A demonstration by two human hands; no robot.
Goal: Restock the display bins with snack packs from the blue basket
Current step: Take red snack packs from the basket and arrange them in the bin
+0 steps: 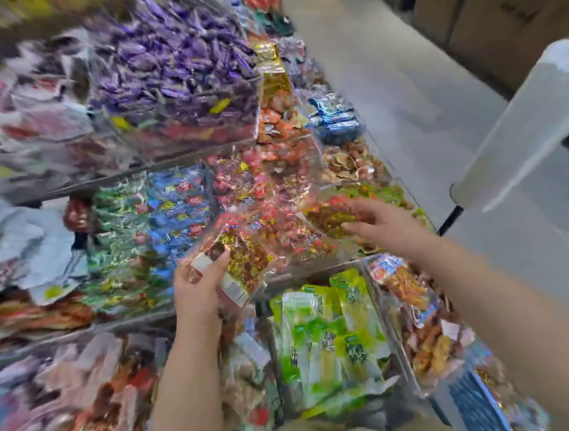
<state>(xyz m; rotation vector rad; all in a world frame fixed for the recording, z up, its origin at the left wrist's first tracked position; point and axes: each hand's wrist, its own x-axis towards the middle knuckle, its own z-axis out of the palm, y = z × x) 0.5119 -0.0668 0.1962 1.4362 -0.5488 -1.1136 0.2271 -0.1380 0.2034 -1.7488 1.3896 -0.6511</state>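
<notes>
The picture is motion-blurred. My left hand [198, 284] grips a clear bag of gold-and-red snack packs [242, 257] with a white label, held above the front edge of a clear display bin [277, 229]. My right hand [385, 227] reaches over the neighbouring bin [370, 194] of gold and green snack packs, fingers stretched out and touching the packs on top. The blue basket [481, 401] shows only as a ribbed blue corner at the lower right, with packs in it.
Tiered clear bins hold purple sweets [173, 63], green and blue packs [146, 220], and green pouches [328, 342]. A roll of white plastic bags [523, 125] hangs on a stand at the right. Grey floor and cardboard boxes [485, 8] lie beyond.
</notes>
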